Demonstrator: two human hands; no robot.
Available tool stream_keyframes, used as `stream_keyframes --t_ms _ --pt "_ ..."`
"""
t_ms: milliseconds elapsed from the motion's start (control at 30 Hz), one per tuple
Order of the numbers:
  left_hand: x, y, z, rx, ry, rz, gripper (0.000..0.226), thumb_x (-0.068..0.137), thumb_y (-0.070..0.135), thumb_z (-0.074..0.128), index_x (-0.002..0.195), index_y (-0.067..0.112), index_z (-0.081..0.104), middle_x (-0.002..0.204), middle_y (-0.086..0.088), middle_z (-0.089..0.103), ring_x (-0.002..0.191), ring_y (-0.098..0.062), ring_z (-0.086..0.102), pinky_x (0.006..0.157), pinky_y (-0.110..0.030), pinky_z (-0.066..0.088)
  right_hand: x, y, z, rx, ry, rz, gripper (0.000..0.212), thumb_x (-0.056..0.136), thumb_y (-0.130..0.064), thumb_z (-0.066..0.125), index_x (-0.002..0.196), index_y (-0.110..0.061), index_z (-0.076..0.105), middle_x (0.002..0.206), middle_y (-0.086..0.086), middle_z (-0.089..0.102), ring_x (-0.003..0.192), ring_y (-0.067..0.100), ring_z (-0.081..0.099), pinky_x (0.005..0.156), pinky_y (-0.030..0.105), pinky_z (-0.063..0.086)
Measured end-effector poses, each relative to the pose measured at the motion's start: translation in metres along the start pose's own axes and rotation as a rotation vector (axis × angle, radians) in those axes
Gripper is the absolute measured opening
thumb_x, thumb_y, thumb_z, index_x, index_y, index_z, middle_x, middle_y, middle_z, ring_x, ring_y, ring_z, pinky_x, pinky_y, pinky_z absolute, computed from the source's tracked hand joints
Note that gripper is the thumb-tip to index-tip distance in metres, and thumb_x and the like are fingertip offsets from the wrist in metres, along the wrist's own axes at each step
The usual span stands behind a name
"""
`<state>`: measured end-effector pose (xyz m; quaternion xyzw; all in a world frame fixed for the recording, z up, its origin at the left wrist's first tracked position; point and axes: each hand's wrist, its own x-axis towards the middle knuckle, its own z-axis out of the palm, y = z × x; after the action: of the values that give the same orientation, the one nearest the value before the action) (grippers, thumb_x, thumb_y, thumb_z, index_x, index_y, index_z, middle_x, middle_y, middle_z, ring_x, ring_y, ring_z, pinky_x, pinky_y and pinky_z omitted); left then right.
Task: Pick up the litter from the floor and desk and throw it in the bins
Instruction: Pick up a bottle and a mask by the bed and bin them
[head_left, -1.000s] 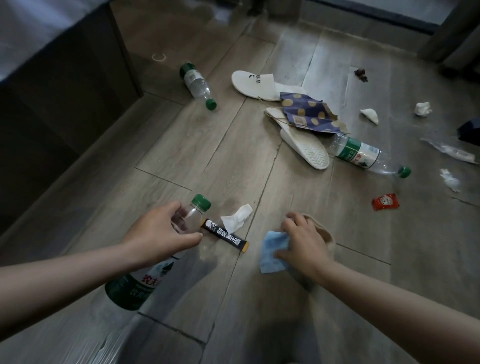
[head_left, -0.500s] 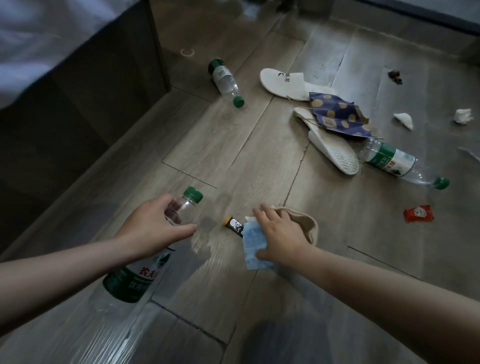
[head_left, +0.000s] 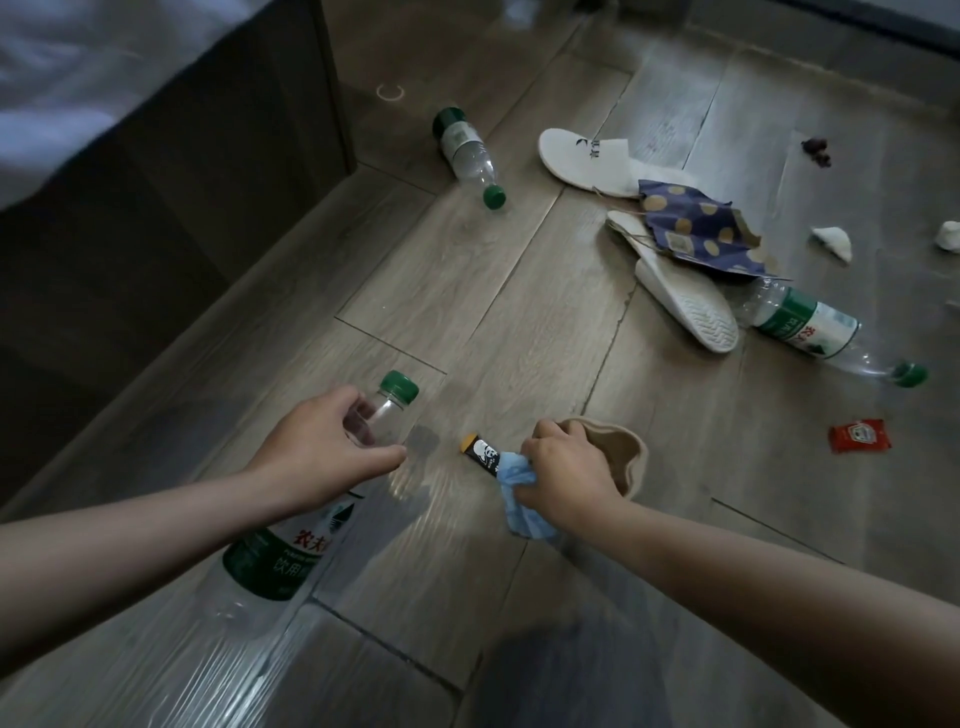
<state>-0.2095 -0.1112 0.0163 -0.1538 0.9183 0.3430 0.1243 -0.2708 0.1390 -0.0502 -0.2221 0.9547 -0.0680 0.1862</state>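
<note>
Nearest the camera, the left hand (head_left: 322, 457) is wrapping its fingers and thumb round the neck of a large water bottle (head_left: 280, 551), which is slanting back toward the person just left of the black sachet (head_left: 480, 453), green cap at the far end. Whether its base is resting on the wooden floor (head_left: 519, 312) cannot be told. Just right of the sachet, the right hand (head_left: 566, 478) is closing into a fist and gripping a crumpled blue sheet (head_left: 519, 501), whose loose end is hanging out below the fist. The sachet's near end is disappearing under that sheet, and whether the fingers are pinching it too cannot be told. A tan fabric piece (head_left: 618, 457) is lying against the far side of this hand, touching the knuckles. Well to the right of the sachet, a red ketchup packet (head_left: 860, 435) is lying flat. Beyond the sachet and to its right, a second water bottle (head_left: 810, 330) is lying on its side, just beside an upturned white slipper (head_left: 685, 306). A blue dotted paper bag (head_left: 696, 228) is lying across that slipper and onto another white slipper (head_left: 582, 158) farther off. Beyond the sachet, well apart from it, a small bottle (head_left: 467, 156) is lying near the corner of a dark bed base (head_left: 182, 182). Farthest right of the sachet, two white tissue wads (head_left: 834, 243) and (head_left: 949, 235) and a dark scrap (head_left: 816, 151) are lying apart.
</note>
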Motion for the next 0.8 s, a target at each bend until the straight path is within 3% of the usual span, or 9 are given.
stream_keyframes --t_ms 167,300,433,533,633,800 --pt "-0.001 0.008 -0.004 -0.027 0.009 -0.003 0.036 0.063 0.048 0.077 0.087 0.031 0.056 0.081 0.012 0.065 0.074 -0.005 0.061 0.066 -0.029 0.052 -0.002 0.011 -0.012 0.039 0.002 -0.025 0.011 0.083 -0.028 0.062 0.084 -0.018 0.059 0.097 -0.004 0.048 0.095 0.020 0.045 0.066 0.029 0.030" --pt "-0.002 0.012 -0.008 -0.092 -0.005 -0.014 0.035 0.062 0.050 0.077 0.083 0.030 0.058 0.079 0.010 0.067 0.072 -0.007 0.063 0.065 -0.032 0.054 -0.003 0.024 -0.036 0.260 0.023 0.086 0.025 0.080 -0.027 0.061 0.067 -0.015 0.044 0.084 -0.002 0.049 0.074 0.018 0.051 0.055 0.031 0.029" --pt "0.016 0.037 -0.028 -0.153 -0.072 0.001 0.036 0.061 0.049 0.077 0.088 0.030 0.060 0.081 0.009 0.067 0.073 -0.007 0.063 0.066 -0.031 0.053 -0.002 0.026 -0.069 0.504 0.173 0.161 0.032 0.077 -0.023 0.065 0.059 -0.012 0.041 0.070 -0.004 0.043 0.055 0.008 0.040 0.051 0.027 0.029" --pt "0.044 0.069 -0.057 -0.203 -0.017 -0.002 0.033 0.064 0.040 0.080 0.087 0.024 0.062 0.080 0.006 0.067 0.074 -0.011 0.062 0.063 -0.028 0.049 0.001 0.021 -0.103 0.680 0.321 0.259 0.035 0.074 -0.017 0.067 0.055 -0.017 0.038 0.065 -0.007 0.040 0.053 0.004 0.039 0.049 0.019 0.031" --pt "0.057 0.104 -0.082 -0.236 0.032 -0.044 0.030 0.066 0.036 0.081 0.083 0.019 0.063 0.076 0.005 0.066 0.070 -0.010 0.060 0.057 -0.026 0.041 0.000 0.012 -0.143 0.791 0.348 0.303 0.029 0.072 -0.011 0.067 0.058 -0.003 0.043 0.065 0.003 0.043 0.054 0.003 0.040 0.050 0.018 0.033" --pt "0.038 0.157 -0.123 -0.257 -0.013 -0.108 0.032 0.066 0.039 0.080 0.079 0.017 0.061 0.073 0.004 0.064 0.066 -0.013 0.059 0.055 -0.026 0.041 -0.021 -0.005 -0.229 0.804 0.366 0.329 0.043 0.072 -0.006 0.070 0.054 -0.017 0.032 0.062 -0.003 0.037 0.052 0.005 0.036 0.048 0.019 0.029"
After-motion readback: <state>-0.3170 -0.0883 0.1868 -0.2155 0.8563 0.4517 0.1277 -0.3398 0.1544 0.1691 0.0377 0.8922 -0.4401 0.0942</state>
